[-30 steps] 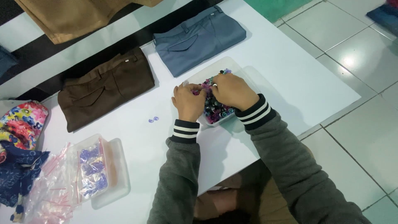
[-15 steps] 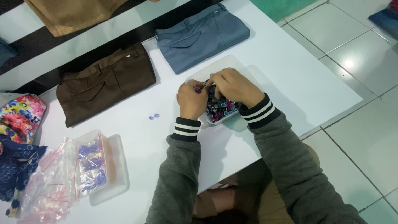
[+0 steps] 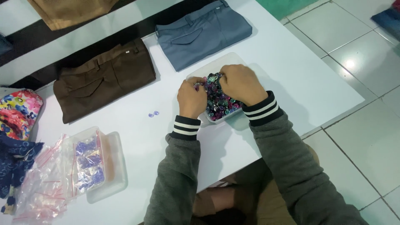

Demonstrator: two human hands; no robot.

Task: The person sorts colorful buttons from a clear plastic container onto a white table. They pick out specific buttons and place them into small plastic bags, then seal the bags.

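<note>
Hands: left hand and right hand, fingers pinching small beads over one clear tray; two loose beads left on worktop; three folded trousers far.

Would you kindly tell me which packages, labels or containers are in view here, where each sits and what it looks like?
Bead tray: under both hands, clear, rectangular, full of purple and teal beads.
Plastic box: lower left, clear, holding bagged purple beads.
Small bags: far left, clear with red strips.
Trouser label: tiny white tag on the brown waistband.
</note>
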